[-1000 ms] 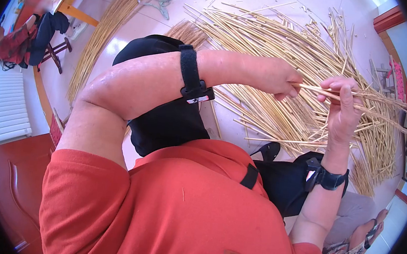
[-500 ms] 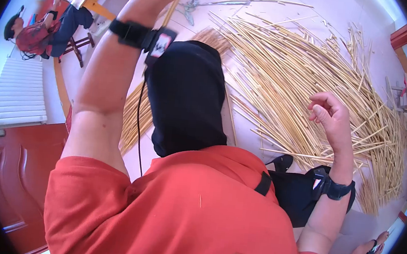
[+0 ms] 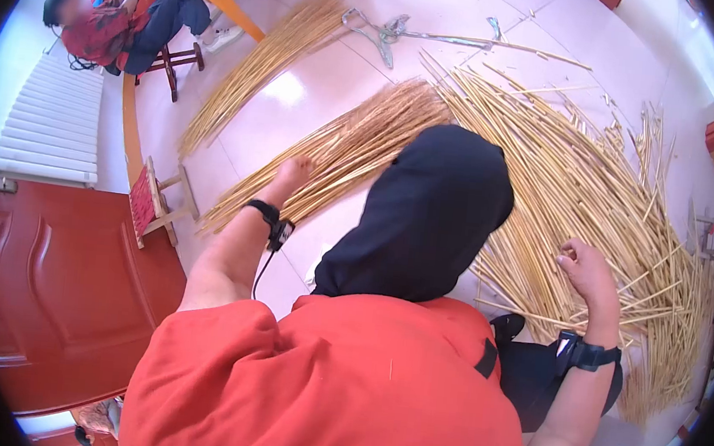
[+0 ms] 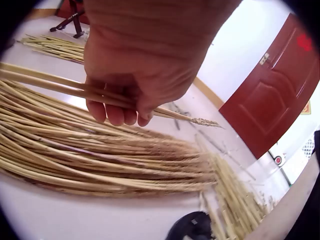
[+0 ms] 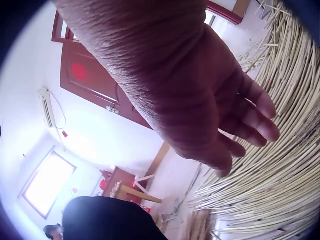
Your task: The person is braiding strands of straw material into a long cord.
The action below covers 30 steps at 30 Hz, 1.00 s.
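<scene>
A person in a red short-sleeved shirt [image 3: 334, 382] extends the left hand [image 3: 295, 171] over a long sheaf of straw-yellow stalks with feathery brown heads [image 3: 365, 134], laid on a pale, glossy tiled floor [image 3: 336, 77]. The left wrist view shows the fingers curled round at least two slim, smooth golden stalks [image 4: 50, 85], held just above the sheaf and roughly along its length, their heads pointing the same way as those beneath. The right hand [image 3: 589, 273], loosely bent and holding nothing, hangs above a broad heap of pale-yellow cut stalks [image 3: 565, 173].

The work appears to be at the sorting step, with picked stalks being added to the sheaf. The next move would likely call for lowering them with heads matched to the rest, then loosening the left fingers without spreading the bundle.

The material looks dry and stiff. The sheaf runs nearly parallel, its straight stems ending in soft, brushlike tufts; the heap fans out more untidily, stems crossing at its edges. A second slender, tawny sheaf with bushy tips [image 3: 260, 66] lies apart on the tiles.
</scene>
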Tool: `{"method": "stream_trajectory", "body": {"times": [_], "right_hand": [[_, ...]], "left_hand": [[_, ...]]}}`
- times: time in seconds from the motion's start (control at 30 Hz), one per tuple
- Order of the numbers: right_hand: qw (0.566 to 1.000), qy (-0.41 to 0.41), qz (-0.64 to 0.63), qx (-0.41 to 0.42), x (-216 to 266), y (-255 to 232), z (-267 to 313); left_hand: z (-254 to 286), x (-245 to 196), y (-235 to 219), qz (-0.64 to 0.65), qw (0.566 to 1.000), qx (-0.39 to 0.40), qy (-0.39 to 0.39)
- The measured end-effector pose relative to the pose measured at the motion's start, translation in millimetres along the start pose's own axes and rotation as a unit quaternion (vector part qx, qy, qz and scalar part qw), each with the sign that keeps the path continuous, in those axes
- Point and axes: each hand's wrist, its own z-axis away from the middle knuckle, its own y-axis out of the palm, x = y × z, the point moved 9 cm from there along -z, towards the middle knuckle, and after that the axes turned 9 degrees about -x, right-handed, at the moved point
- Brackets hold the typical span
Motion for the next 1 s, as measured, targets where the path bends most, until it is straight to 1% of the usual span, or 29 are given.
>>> {"method": "stream_trajectory", "body": {"times": [0.03,0.07,0.13,0.17,0.2,0.23,0.27,0.3,0.37,0.4,0.47,0.5,0.57,0.6,0.67,0.7,0.73,0.77,0.83,0.9,0.97,1.0], "right_hand": [[1.0,-0.005,0.005,-0.003,-3,4,-4],[1.0,0.002,0.0,-0.007,-4,7,-6],[1.0,0.022,0.005,-0.005,-10,13,-10],[1.0,0.021,0.01,-0.004,-11,18,-10],[1.0,0.024,0.007,0.001,-18,25,-12],[1.0,0.026,0.005,0.005,-22,29,-13],[0.999,0.042,0.022,0.019,-22,32,-12],[0.999,0.042,0.023,0.017,-27,36,-12],[0.998,0.052,0.025,0.029,-38,44,-13],[0.996,0.075,0.03,0.044,-40,45,-13],[0.997,0.066,0.021,0.038,-44,49,-14],[0.998,0.055,0.012,0.032,-46,48,-14],[0.998,0.054,0.018,0.029,-36,44,-13],[0.998,0.052,0.025,0.028,-32,41,-13],[0.999,0.023,0.028,0.018,-32,43,-16],[0.999,0.008,0.041,0.015,-33,47,-19],[0.998,-0.001,0.054,0.015,-35,47,-19],[0.998,-0.012,0.054,0.016,-32,44,-16],[0.998,-0.02,0.057,0.013,-27,41,-15],[0.998,0.001,0.057,0.011,-23,35,-9],[0.998,0.008,0.052,0.027,-13,27,-1],[0.998,0.014,0.049,0.029,-13,24,5]], "left_hand": [[12,-3,-2,-0.099,0.994,-0.027,0.042],[18,4,-3,-0.093,0.994,-0.03,0.04],[23,22,5,-0.062,0.998,-0.007,-0.011],[20,32,7,-0.057,0.998,-0.007,-0.014],[14,34,6,-0.061,0.997,-0.04,0.013],[12,24,0,-0.064,0.994,-0.073,0.04],[5,26,-2,-0.082,0.994,-0.07,0.007],[1,20,-4,-0.08,0.994,-0.071,0.008],[-1,-2,-12,-0.033,0.996,-0.079,0.025],[-1,-13,-15,-0.032,0.996,-0.078,0.026],[2,-40,-22,-0.158,0.982,-0.095,0.033],[-1,-45,-22,-0.157,0.983,-0.093,0.036],[-16,-55,-21,-0.108,0.99,-0.092,0.015],[-34,-47,-6,0.008,0.999,-0.033,-0.004],[-40,-82,-22,0.071,0.996,-0.046,0.034],[-30,-111,-39,0.168,0.984,-0.059,0.03],[-19,-145,-60,0.245,0.942,-0.086,0.215],[-16,-169,-64,0.234,0.971,0.016,0.038],[2,-230,-92,0.315,0.944,0.031,0.09],[15,-286,-110,0.381,0.916,0.049,0.114],[37,-347,-127,0.426,0.882,0.092,0.179],[50,-378,-135,0.429,0.868,0.116,0.221]]}}
